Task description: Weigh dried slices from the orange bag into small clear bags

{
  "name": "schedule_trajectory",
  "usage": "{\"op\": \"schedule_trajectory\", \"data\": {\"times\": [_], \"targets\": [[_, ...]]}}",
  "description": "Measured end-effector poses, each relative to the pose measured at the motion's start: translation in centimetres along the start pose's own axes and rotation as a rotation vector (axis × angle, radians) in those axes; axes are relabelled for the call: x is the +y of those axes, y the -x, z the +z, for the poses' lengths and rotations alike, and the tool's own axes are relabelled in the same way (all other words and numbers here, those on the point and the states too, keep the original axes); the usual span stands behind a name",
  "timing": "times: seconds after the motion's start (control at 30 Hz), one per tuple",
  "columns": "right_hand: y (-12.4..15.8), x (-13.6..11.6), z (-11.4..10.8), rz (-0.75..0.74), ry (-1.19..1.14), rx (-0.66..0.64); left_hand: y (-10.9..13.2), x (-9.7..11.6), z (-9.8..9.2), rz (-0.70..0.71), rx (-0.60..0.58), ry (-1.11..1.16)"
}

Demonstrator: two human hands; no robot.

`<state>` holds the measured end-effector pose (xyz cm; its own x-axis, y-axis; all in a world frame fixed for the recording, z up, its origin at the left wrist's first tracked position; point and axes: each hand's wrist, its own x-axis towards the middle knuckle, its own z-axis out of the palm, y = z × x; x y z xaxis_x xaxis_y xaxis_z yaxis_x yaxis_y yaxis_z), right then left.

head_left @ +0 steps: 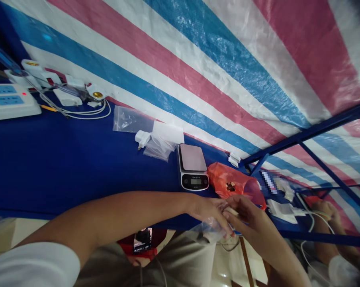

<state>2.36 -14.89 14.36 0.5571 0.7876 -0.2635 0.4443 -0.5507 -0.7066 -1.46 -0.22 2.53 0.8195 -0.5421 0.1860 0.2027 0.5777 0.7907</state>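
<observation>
Arm (117, 217) stretched across, left hand (208, 211) clamps fingers on clear bag (206, 228) beside right hand (249, 218), whose grip is unclear

We see a deep-blue bench (63, 159), red-white-and-blue striped sheeting (174, 75), an orange-red bag (245, 182), a black-fronted scale (193, 161) and a colourless pouch (209, 225).

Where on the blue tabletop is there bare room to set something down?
Widest bare patch: blue tabletop between the power strip, scale and left forearm. Crowded: right of the scale, at the red bag, and around the white cables beside the strip.
</observation>
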Motion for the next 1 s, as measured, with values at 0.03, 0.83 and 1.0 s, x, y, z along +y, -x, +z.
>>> {"op": "schedule_trajectory", "data": {"times": [0.03,0.83,1.0], "targets": [[0.0,0.1,0.0,0.004,-0.008,-0.013,0.1,0.1,0.0,-0.019,-0.019,0.036],[0.2,0.5,-0.4,-0.047,0.023,-0.029,0.7,1.5,-1.6,-0.271,-0.100,0.188],[0.3,1.3,-1.4,-0.057,0.120,0.194,0.2,0.9,-2.6,-0.169,-0.165,0.035]]}}
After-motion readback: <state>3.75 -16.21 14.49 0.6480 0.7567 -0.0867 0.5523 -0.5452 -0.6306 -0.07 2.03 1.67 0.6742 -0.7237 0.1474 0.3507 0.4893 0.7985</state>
